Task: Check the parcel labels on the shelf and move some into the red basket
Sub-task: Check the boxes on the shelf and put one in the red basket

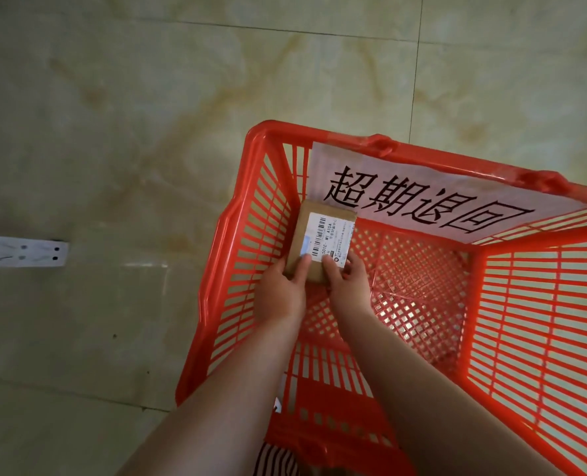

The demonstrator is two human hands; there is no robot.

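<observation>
Down inside the red basket (237,214), both hands hold one small brown parcel (321,242). The left hand (280,293) grips its near left corner, thumb on top and fingers curled under. The right hand (348,281) pinches the near right edge, thumb pressed on the white label (329,240) (it has a barcode and small print). The parcel sits low in the basket's corner at about ten o'clock; I cannot tell if it touches the bottom. On the far wall, at twelve o'clock, hangs a big white paper sign (419,197) with black writing. The basket stands on a shiny tiled floor (113,132). Over at nine o'clock lies a white metal strip (21,250) with holes.
</observation>
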